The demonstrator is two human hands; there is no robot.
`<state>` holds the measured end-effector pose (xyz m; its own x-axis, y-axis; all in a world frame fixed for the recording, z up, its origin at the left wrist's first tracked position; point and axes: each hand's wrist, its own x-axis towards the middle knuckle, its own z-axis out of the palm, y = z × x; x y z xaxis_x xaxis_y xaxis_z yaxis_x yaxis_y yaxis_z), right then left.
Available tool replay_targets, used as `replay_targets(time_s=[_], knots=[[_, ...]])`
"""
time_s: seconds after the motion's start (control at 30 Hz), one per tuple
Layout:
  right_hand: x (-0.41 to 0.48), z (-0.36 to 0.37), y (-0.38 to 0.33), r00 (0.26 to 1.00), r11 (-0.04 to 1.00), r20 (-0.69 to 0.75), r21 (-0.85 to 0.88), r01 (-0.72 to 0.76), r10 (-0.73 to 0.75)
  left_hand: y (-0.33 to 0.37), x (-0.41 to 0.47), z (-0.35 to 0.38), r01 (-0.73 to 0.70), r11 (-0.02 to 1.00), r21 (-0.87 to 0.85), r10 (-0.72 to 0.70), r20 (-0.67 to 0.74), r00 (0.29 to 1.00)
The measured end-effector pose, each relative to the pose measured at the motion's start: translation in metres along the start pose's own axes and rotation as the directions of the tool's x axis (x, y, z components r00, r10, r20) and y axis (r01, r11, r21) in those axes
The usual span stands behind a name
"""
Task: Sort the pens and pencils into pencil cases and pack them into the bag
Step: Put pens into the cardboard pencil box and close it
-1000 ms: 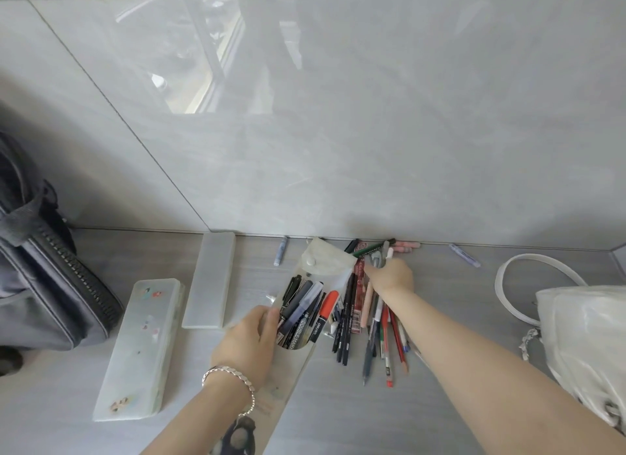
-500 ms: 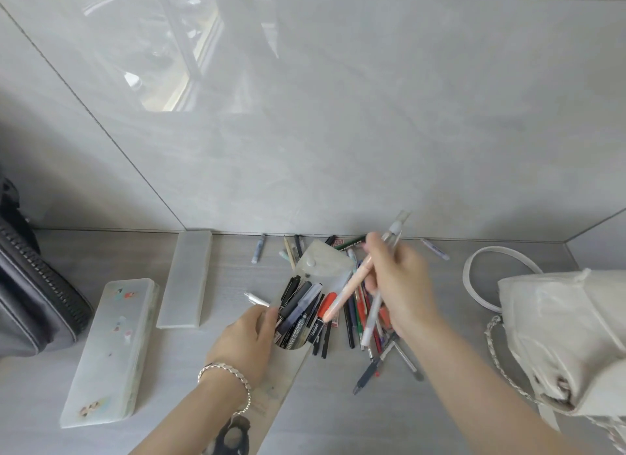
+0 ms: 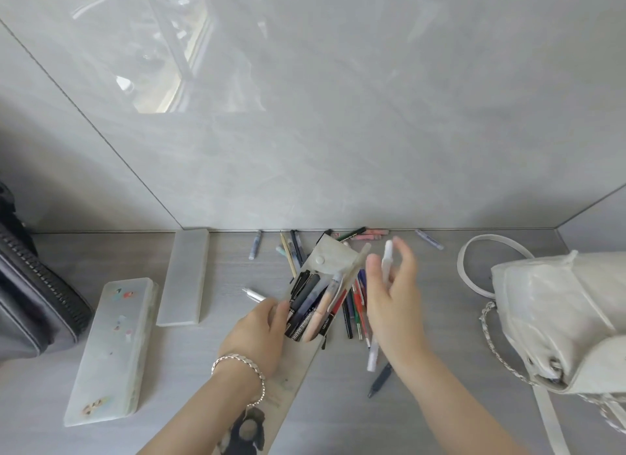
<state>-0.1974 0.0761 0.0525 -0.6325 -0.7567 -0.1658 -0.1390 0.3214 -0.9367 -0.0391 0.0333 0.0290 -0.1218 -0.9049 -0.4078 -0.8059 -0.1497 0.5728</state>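
Grips the pouch (image 3: pixel 333 263) at its mouth with the left hand (image 3: pixel 257 332), fingers curled on the edge, markers (image 3: pixel 305 302) inside. Holds a white pen (image 3: pixel 386 261) loosely in the right hand (image 3: pixel 394 295), fingers half spread and blurred, above the loose pens (image 3: pixel 354 307) lying on the table (image 3: pixel 440 319) beside the pouch.

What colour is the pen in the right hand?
The slim pen held by the right hand is white; head view shows it best.
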Motion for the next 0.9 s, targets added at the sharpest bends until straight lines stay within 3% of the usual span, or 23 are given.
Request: replay_targets(time_s=[0.1, 0.2, 0.3, 0.4, 0.47, 0.57, 0.67, 0.73, 0.8, 0.83, 0.9], knots=[[0.005, -0.001, -0.011, 0.991, 0.965, -0.064, 0.224, 0.133, -0.121, -0.002, -0.002, 0.000, -0.012, 1.000, 0.026, 0.010, 0.048, 0.999], [0.007, 0.010, -0.011, 0.987, 0.942, -0.069, 0.293, 0.161, -0.147, -0.003, -0.007, 0.003, -0.032, 0.999, 0.039, 0.028, 0.094, 0.995], [0.005, 0.022, 0.002, 0.990, 0.976, 0.009, 0.171, 0.137, -0.140, -0.002, -0.011, 0.003, -0.059, 0.998, 0.002, 0.058, 0.072, 0.996], [0.002, 0.030, 0.021, 0.978, 0.978, -0.001, -0.021, 0.208, -0.208, -0.002, -0.011, 0.001, -0.069, 0.997, -0.036, 0.071, 0.074, 0.995], [-0.001, 0.032, 0.028, 0.929, 0.912, 0.000, -0.190, 0.364, -0.371, -0.001, -0.012, 0.002, -0.074, 0.996, -0.057, 0.079, 0.083, 0.993], [-0.003, 0.030, 0.036, 0.825, 0.716, 0.102, -0.446, 0.538, -0.556, 0.001, -0.013, 0.004, -0.080, 0.994, -0.077, 0.086, 0.076, 0.993], [-0.001, 0.011, 0.032, 0.808, 0.757, 0.118, -0.295, 0.584, -0.577, 0.002, -0.010, 0.004, -0.075, 0.994, -0.083, 0.081, 0.066, 0.995], [0.003, -0.008, 0.037, 0.869, 0.845, -0.026, -0.252, 0.472, -0.493, 0.001, -0.007, 0.003, -0.063, 0.996, -0.069, 0.067, 0.055, 0.996], [0.014, -0.029, 0.055, 0.959, 0.930, -0.143, -0.314, 0.190, -0.245, -0.001, -0.005, 0.002, -0.055, 0.998, -0.038, 0.056, 0.044, 0.997], [0.021, -0.040, 0.068, 0.988, 0.934, -0.143, -0.357, 0.002, -0.057, -0.002, -0.005, 0.003, -0.050, 0.998, -0.025, 0.051, 0.045, 0.998], [0.029, -0.052, 0.091, 0.962, 0.822, -0.086, -0.504, -0.266, 0.258, -0.005, -0.005, 0.003, -0.041, 0.999, -0.005, 0.041, 0.052, 0.998]])
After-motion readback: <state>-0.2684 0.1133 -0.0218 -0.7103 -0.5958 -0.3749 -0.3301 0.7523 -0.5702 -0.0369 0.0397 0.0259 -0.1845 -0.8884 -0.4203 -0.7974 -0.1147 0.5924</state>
